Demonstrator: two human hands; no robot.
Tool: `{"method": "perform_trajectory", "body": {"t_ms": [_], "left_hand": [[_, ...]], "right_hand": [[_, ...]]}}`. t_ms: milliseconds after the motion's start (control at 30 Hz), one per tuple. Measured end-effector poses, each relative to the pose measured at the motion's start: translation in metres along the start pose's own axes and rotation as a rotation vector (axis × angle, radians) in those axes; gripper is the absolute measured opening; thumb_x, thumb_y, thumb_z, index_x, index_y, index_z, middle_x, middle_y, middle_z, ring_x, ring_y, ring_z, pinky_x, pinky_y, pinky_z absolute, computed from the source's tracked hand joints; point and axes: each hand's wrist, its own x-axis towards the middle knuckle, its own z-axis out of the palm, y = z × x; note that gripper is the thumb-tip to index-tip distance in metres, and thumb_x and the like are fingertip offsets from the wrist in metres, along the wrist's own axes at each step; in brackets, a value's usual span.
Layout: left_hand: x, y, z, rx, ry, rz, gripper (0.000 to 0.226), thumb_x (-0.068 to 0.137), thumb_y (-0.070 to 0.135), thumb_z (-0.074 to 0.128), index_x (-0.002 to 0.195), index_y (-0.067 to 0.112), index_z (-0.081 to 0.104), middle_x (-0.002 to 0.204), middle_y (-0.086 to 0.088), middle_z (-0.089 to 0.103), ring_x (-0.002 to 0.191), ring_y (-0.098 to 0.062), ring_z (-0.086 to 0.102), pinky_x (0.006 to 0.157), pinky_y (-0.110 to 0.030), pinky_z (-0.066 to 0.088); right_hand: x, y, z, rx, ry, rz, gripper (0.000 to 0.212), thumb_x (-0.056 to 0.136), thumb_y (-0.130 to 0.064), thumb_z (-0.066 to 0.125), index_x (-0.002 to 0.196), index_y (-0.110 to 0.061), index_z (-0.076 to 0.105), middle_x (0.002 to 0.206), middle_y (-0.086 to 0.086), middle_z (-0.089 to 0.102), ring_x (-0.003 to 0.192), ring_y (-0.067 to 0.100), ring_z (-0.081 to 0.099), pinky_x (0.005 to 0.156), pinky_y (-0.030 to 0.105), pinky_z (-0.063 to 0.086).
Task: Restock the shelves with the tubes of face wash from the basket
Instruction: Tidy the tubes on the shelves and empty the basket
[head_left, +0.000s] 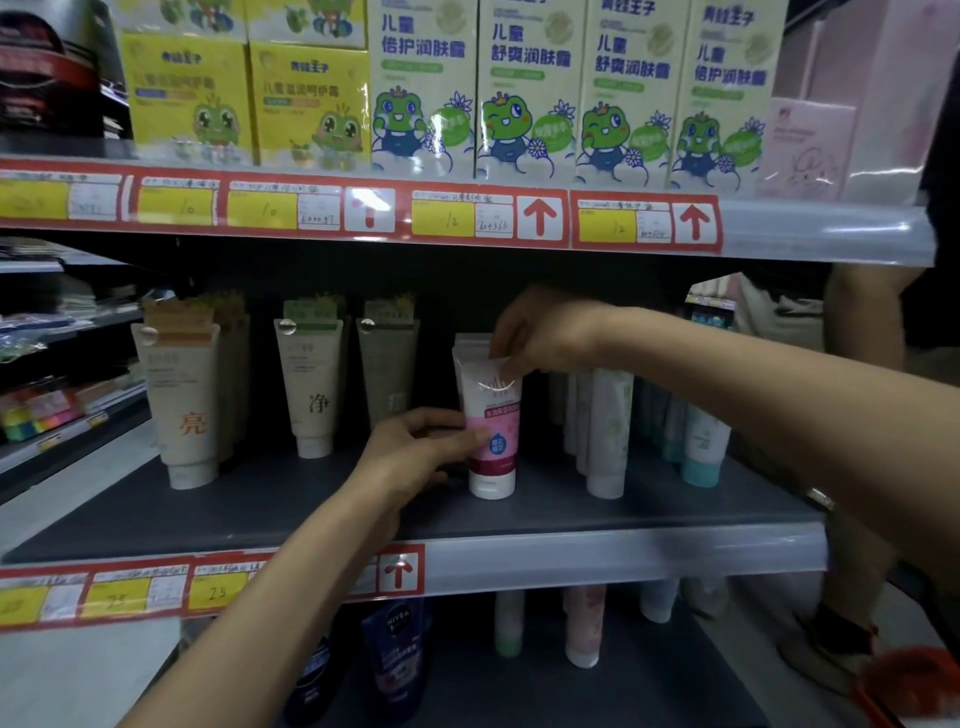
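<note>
While my left hand gripped the upright pink tube from its left, my right hand pinched its top.

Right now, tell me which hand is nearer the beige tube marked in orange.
Left. The left hand, right of the beige tube, grips the pink tube low; the right hand pinches its top, farther right.

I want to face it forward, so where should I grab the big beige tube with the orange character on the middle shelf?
Probably round the wide body just above the cap, coming from the front. The beige tube stands upright on its cap, other tubes crowd close behind it, and both its sides look free for fingers.
</note>
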Motion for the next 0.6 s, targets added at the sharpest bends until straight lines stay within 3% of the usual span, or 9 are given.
{"method": "perform_trajectory", "body": {"t_ms": [100,300,600], "left_hand": [[0.0006,-0.0034,-0.0030,-0.053,0.019,-0.001,0.032,0.082,0.020,0.089,0.111,0.015,0.076,0.100,-0.002,0.082,0.101,-0.019,0.077,0.090,-0.037,0.058],[0.0017,-0.0051,-0.0052,-0.123,0.005,-0.005,0.031,0.084,0.016,0.087,0.113,0.012,0.075,0.102,-0.006,0.082,0.101,-0.020,0.078,0.080,-0.028,0.057],[0.0012,-0.0060,-0.0022,-0.120,-0.003,0.007,0.022,0.087,0.016,0.084,0.108,0.017,0.076,0.101,-0.002,0.083,0.104,-0.019,0.076,0.090,-0.032,0.057]], "right_hand": [[-0.0016,-0.0013,0.0013,-0.005,0.020,-0.003,0.033,0.093,-0.019,0.077,0.124,-0.011,0.073,0.120,0.002,0.071,0.112,0.019,0.066,0.096,0.032,0.056],[-0.0040,-0.0049,0.0009,-0.044,0.029,0.000,0.034,0.091,-0.020,0.079,0.123,-0.010,0.074,0.121,0.005,0.072,0.110,0.021,0.067,0.098,0.038,0.056],[-0.0033,-0.0016,0.0056,-0.037,0.062,0.012,0.034,0.091,-0.019,0.079,0.123,-0.011,0.074,0.120,0.005,0.072,0.108,0.020,0.067,0.093,0.033,0.057]]}}
